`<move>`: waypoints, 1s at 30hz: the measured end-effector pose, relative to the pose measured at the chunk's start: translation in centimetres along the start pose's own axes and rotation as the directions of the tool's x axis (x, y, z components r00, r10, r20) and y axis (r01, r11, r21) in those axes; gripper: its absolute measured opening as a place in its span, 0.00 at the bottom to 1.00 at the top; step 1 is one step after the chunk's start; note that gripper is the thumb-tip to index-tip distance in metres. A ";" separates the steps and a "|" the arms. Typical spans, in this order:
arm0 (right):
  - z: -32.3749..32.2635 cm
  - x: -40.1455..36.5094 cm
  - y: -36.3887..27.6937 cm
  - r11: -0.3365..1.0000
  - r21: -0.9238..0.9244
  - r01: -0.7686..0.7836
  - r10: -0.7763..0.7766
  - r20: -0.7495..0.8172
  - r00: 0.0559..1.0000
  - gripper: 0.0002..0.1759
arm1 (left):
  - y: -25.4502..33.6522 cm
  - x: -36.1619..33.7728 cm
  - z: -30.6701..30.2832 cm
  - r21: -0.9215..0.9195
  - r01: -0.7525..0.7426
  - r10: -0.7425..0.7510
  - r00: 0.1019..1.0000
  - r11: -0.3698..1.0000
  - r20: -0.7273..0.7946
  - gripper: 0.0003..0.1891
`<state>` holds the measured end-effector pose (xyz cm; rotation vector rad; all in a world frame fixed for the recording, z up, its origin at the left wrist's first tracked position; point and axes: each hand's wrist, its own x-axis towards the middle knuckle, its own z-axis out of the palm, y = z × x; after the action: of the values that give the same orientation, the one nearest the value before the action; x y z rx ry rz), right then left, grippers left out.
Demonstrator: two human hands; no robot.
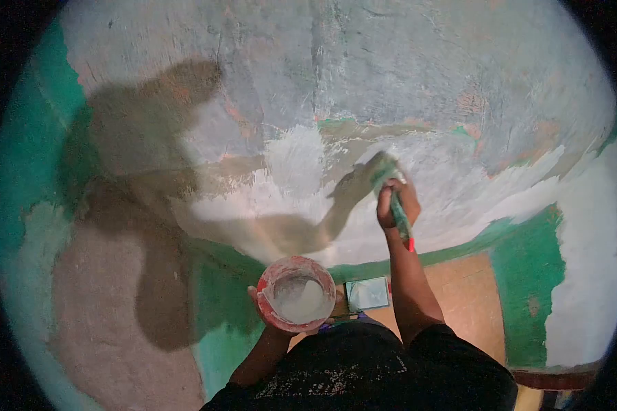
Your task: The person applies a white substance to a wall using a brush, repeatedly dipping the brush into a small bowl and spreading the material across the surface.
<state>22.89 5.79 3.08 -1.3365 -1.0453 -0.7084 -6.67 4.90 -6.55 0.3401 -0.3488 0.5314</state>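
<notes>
My right hand is wrapped round the handle of a wide paintbrush, which has a greenish, paint-smeared handle with a red end. The bristle end is at the wall, over a band of fresh white coating, and looks slightly blurred. Lower down, my left hand grips a red bucket from the side and beneath; most of its fingers are hidden by the bucket. Inside lies a pale, whitish liquid, and the bucket's rim is crusted with it.
Above the white band is bare grey plaster with rough orange patches. Green paint borders the band below and at the left. A pale rectangular object sits beside the bucket, lower down. My shadow falls across the left side.
</notes>
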 end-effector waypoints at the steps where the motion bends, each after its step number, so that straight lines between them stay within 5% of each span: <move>1: 0.5 0.2 0.8 1.000 -0.029 -0.003 0.004 0.037 0.999 0.09 | -0.1 -0.4 -1.3 0.006 -0.026 0.026 1.000 1.000 0.004 0.55; 4: 1.6 -1.7 2.7 0.997 -0.055 0.056 -0.049 0.128 0.991 0.11 | -0.7 -1.4 -2.6 -0.011 -0.073 0.073 0.997 0.997 -0.036 0.54; 9: 0.3 -3.5 2.4 0.994 -0.036 -0.104 0.110 0.244 0.964 0.10 | -0.8 -0.4 0.0 -0.022 -0.027 0.026 0.999 0.999 -0.020 0.52; 13: -0.9 -0.3 1.3 1.000 -0.017 -0.017 0.019 0.094 0.995 0.08 | -0.9 -0.7 -3.6 -0.081 -0.075 0.080 0.995 0.994 0.059 0.52; 16: 0.1 2.4 1.0 0.989 0.072 0.126 -0.120 -0.079 0.990 0.07 | -2.1 -4.8 -11.7 -0.170 -0.276 0.262 0.960 0.946 -0.100 0.48; 17: 0.8 1.8 1.6 0.991 0.065 0.120 -0.118 -0.022 0.993 0.07 | -2.3 -5.3 -12.4 -0.157 -0.311 0.293 0.947 0.937 -0.132 0.48; 21: 2.1 -1.3 3.5 0.998 0.016 0.062 -0.064 0.138 0.988 0.07 | -0.8 -1.5 -2.3 -0.056 -0.110 0.106 0.992 0.992 -0.072 0.49; 26: -0.5 -3.4 3.2 0.997 -0.041 -0.063 0.072 0.303 0.950 0.07 | -0.4 -0.6 1.0 -0.027 -0.019 0.018 0.999 0.999 -0.036 0.51; 30: -1.1 0.1 0.8 0.997 0.062 -0.037 0.033 0.075 0.997 0.07 | -0.3 -0.6 0.8 -0.031 -0.026 0.025 0.999 0.999 -0.029 0.51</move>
<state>23.87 4.88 2.86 -1.3314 -1.0922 -0.5985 -7.13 4.04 -6.13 0.2983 -0.3341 0.5551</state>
